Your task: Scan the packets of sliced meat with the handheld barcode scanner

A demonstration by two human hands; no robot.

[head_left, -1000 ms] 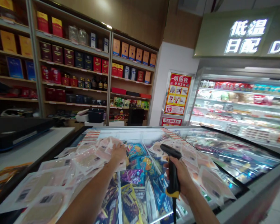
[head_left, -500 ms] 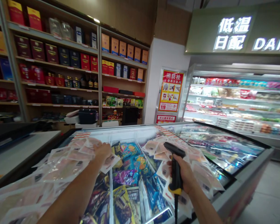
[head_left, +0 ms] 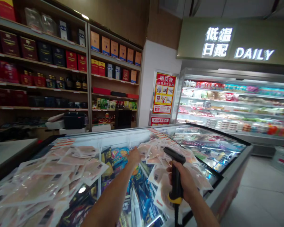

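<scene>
In my right hand (head_left: 185,183) is a black barcode scanner (head_left: 176,176) with yellow trim, held upright by its handle, its cord hanging down. My left hand (head_left: 134,156) reaches over the chest freezer (head_left: 123,130), by the near edge of the right-hand pile of flat clear packets (head_left: 153,151). Its fingers are blurred and partly hidden, so whether they touch a packet does not show. A larger spread of similar flat packets with pale contents and printed labels (head_left: 49,176) lies on the left side. Between the piles, colourful frozen food bags (head_left: 119,157) sit inside the freezer.
Wire dividers (head_left: 99,176) split the freezer interior. A glass-topped freezer section (head_left: 208,142) adjoins on the right. Beyond are shelves of boxed goods (head_left: 71,60), a red fire-hydrant notice (head_left: 164,93) and a lit refrigerated display (head_left: 227,107). A white counter (head_left: 11,151) stands at left.
My left hand has moved from the left packets across the freezer to the right pile. The view has turned right. My right hand keeps hold of the barcode scanner.
</scene>
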